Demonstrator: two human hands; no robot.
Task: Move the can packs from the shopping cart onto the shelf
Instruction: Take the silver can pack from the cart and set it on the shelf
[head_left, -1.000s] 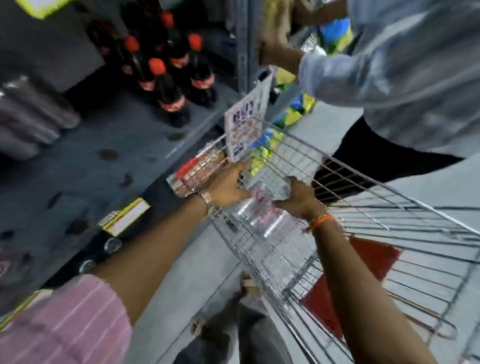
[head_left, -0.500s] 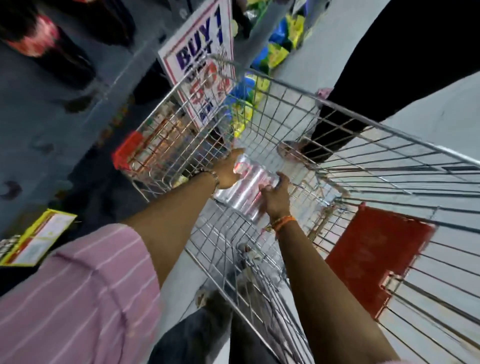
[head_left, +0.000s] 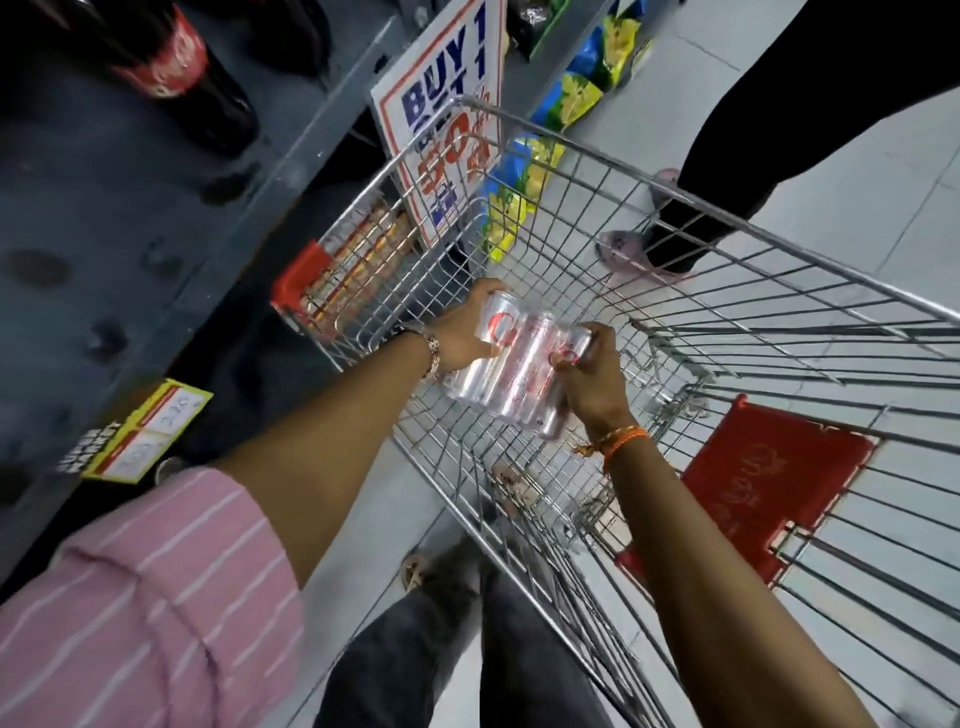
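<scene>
Head view is showing me both hands now wrapped around one can pack (head_left: 519, 366) inside the shopping cart (head_left: 737, 228) — half a second ago they were only closing in on it near the basket floor, and now the pack is sitting higher between them, tilted, seemingly clear of the wire bottom. My left hand (head_left: 462, 332) is gripping the end of the pack nearer the shelf, fingers curled over the can tops; my right hand (head_left: 592, 374) is clamping the opposite end, thumb pressed on the shrink film. So the pickup looks to be done, and I am judging the lift out of the cart to be starting.

The pack is hanging over the cart's middle, below its rim. The shelf (head_left: 130, 234) is lying just beyond the cart's left wall, with a dark cola bottle (head_left: 176, 73) standing at its far part and a promo sign (head_left: 447, 156) leaning against the cart's front corner. Another person's leg (head_left: 727, 197) is standing past the cart's far side — well away from my swing toward the shelf. Clearing the rim will be the tricky bit.
</scene>
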